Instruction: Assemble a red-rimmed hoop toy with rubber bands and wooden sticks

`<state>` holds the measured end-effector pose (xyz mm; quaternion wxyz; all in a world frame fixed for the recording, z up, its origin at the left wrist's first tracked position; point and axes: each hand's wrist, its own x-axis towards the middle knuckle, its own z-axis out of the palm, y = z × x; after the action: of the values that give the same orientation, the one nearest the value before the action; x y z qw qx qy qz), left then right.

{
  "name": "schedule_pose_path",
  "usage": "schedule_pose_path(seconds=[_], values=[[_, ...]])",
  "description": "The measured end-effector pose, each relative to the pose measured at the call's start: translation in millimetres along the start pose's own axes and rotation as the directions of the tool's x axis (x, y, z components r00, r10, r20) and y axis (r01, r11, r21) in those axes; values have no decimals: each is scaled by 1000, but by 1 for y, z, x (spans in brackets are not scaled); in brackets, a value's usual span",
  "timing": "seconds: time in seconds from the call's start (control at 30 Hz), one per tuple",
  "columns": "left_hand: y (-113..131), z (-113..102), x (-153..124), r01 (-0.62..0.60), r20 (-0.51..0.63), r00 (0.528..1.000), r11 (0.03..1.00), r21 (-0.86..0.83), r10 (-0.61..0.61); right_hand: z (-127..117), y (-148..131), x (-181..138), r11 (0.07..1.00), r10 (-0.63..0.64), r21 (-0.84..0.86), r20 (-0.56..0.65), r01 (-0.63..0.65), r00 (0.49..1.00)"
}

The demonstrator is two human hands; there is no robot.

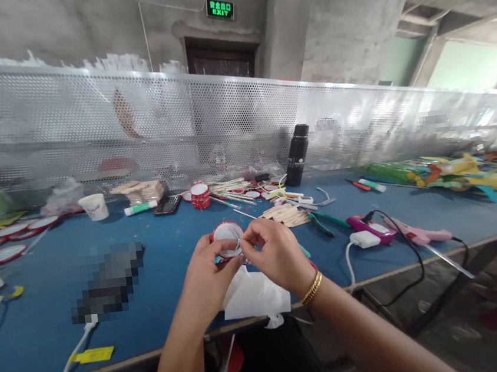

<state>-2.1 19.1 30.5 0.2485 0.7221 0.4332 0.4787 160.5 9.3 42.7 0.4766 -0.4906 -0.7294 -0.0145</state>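
My left hand (211, 273) is closed on a small red-rimmed disc with a white face (227, 232), like a little drum head, thumb and fingers at its lower edge. My right hand (273, 248), with a gold bracelet at the wrist, has its fingertips pinched together at the disc's right edge. A tiny pale-blue bit shows between the two hands, too small to name. Below them a white sheet of paper (256, 294) lies at the table's front edge. Patterned pieces under the hands are mostly hidden.
On the blue table (168, 265) are a blurred phone (111, 280) on a cable, red rings (200, 196), wooden sticks (287, 213), green-handled pliers (323, 224) and a pink glue gun (417, 232). A black bottle (297, 156) stands before the perforated metal screen (241, 116).
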Motion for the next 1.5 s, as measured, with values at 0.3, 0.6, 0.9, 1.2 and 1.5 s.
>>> schedule_pose_path(seconds=[0.3,0.6,0.9,1.2,1.5], values=[[0,-3,1,-81,-8,997,994,69,81,-2,-3,-5,998,30,51,76,-34,997],[-6,-5,3,10,-62,998,998,-59,-14,-16,16,2,993,59,-112,102,-47,993],[-18,-15,6,53,-134,990,999,-1,-52,-24,51,8,824,297,-567,412,-13,862],[-21,-15,5,50,-123,991,998,25,-46,2,66,21,882,132,-454,497,128,858],[-21,-16,5,57,-127,990,998,6,-56,7,68,31,848,99,-478,566,227,819]])
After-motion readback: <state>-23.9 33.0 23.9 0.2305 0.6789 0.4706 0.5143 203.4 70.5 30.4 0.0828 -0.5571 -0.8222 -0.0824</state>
